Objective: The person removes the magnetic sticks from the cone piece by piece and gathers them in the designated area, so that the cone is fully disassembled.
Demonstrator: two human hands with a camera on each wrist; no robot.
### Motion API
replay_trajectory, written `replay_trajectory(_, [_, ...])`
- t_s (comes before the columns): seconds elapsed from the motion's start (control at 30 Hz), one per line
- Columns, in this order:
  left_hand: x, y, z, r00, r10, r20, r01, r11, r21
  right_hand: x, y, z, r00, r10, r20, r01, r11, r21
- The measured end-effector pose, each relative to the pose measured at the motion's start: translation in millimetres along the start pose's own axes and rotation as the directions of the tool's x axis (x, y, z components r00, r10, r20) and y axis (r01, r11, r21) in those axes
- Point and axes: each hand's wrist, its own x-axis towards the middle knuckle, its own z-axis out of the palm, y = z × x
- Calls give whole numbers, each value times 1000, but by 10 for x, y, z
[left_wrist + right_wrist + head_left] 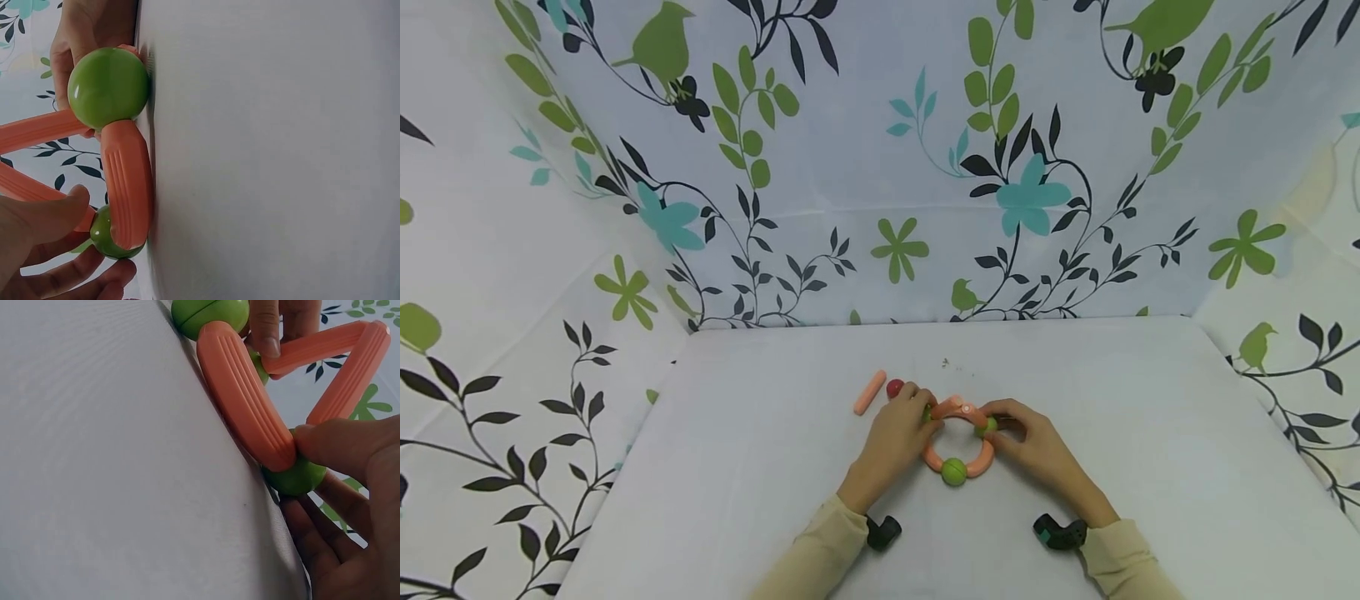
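Note:
Orange rods and green balls are joined into a ring-shaped toy on the table. At its near side sits a green ball (954, 472) between two curved rods (127, 184). My left hand (904, 425) pinches the left green ball (107, 232), with the thumb along the orange rod beside it. On the other side, my right hand (1036, 440) holds the right green ball (295, 476) between thumb and fingers. Two raised orange rods (351, 378) lean together and meet above the table at the far side.
A loose straight orange rod (870, 392) and a red ball (895, 388) lie just beyond my left hand. The white table (737, 467) backs onto a patterned cloth (850, 150). Dark wrist devices (1060, 532) sit at both sleeves.

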Motion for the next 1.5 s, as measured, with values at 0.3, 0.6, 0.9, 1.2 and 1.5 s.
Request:
replay_trajectory(0.3, [-9,31,2,998,-22,-58,21,1000,-11,-7,7,0,1000,-2,-11,3,1000,17])
replay_trajectory(0.6, [-17,-6,-1,996,19,-82,-20,1000,-1,-5,3,11,1000,24,-15,-24,1000,5])
replay_trajectory(0.9, [-14,16,-26,998,11,-63,-8,999,47,0,15,16,1000,20,-11,-20,1000,-5])
replay_trajectory(1.2, [-24,45,-9,998,-6,-55,7,1000,24,-11,21,12,1000,8,-6,-8,1000,-4])
replay_trajectory(1.5, [-16,34,-41,999,-14,-39,14,1000,1,-11,24,13,1000,2,-5,-2,1000,-19])
